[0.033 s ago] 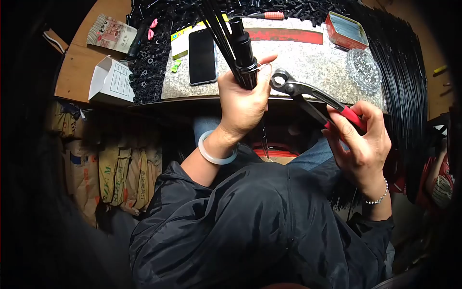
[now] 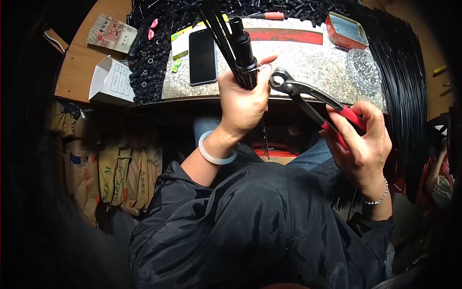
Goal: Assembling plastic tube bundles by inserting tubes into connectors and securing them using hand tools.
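Observation:
My left hand [image 2: 242, 103] is closed around a black umbrella frame [image 2: 244, 53], with a stepped tube and thin black ribs standing up out of the fist. A fine wire loop [image 2: 263, 66] shows by its thumb. My right hand [image 2: 362, 139] grips red-handled pincers [image 2: 317, 94], one handle under the fingers and the other near the thumb side. Their round dark jaws [image 2: 279, 79] sit just right of the left thumb, close to the wire; whether they touch it I cannot tell.
On the grey board [image 2: 308, 62] lie a phone [image 2: 202, 58], a red strip [image 2: 286, 36] and a clear dish [image 2: 363, 70] of small parts. A red tin [image 2: 345, 31] stands behind. Black rods [image 2: 404, 72] hang over the right edge; a white box [image 2: 110, 79] sits left.
The lower red handle of the pincers has swung slightly outward and shows more. The jaws have shifted a touch left toward the left thumb. My left hand holds still.

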A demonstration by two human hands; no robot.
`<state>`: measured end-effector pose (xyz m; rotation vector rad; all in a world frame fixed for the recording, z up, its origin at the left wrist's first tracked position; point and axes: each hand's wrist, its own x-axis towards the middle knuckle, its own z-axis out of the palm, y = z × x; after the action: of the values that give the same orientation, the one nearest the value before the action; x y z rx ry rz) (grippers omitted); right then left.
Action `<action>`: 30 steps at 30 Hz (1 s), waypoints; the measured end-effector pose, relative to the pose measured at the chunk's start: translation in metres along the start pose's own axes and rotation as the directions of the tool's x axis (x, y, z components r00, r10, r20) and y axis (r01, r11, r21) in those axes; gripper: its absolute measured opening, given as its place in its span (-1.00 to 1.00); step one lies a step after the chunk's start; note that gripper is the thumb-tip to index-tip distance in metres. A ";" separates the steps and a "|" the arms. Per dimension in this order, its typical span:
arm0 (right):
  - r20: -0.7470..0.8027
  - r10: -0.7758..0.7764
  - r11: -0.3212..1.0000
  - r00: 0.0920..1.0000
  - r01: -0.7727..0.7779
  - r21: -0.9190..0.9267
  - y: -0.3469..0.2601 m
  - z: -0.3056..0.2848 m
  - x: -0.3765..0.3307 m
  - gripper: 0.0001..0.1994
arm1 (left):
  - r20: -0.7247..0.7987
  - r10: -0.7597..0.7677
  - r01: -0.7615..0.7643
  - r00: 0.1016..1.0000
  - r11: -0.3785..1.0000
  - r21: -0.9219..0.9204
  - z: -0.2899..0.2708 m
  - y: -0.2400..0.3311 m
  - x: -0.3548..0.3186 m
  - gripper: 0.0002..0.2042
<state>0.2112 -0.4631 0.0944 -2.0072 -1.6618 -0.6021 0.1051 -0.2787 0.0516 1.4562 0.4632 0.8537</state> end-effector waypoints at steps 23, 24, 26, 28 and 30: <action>0.364 -0.117 0.853 0.924 -0.095 0.514 0.009 0.009 -0.018 -0.54 | 0.147 0.039 -0.040 0.988 0.999 0.008 -0.010 0.003 -0.016 -0.75; 0.634 -0.077 0.445 0.769 -0.543 0.712 0.010 0.006 -0.022 -0.56 | 0.180 0.118 -0.117 0.977 0.993 -0.016 -0.012 0.000 -0.017 -0.72; 0.881 -0.350 -0.135 0.319 -0.948 0.289 0.006 -0.002 -0.012 -0.53 | 0.293 0.296 -0.296 0.909 0.954 -0.044 -0.011 -0.001 -0.010 -0.67; 0.928 -0.293 -0.019 0.230 -0.972 0.235 0.003 -0.008 0.006 -0.40 | 0.261 0.200 -0.197 0.944 0.980 -0.037 -0.010 0.005 -0.014 -0.66; 0.624 0.018 0.503 0.781 -0.547 0.670 0.000 0.011 -0.022 -0.40 | 0.219 0.103 -0.096 0.970 0.995 -0.040 -0.009 0.003 -0.014 -0.70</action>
<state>0.2076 -0.4735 0.0721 -1.6609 -1.3609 0.8850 0.0885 -0.2835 0.0504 1.5367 0.2112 0.7632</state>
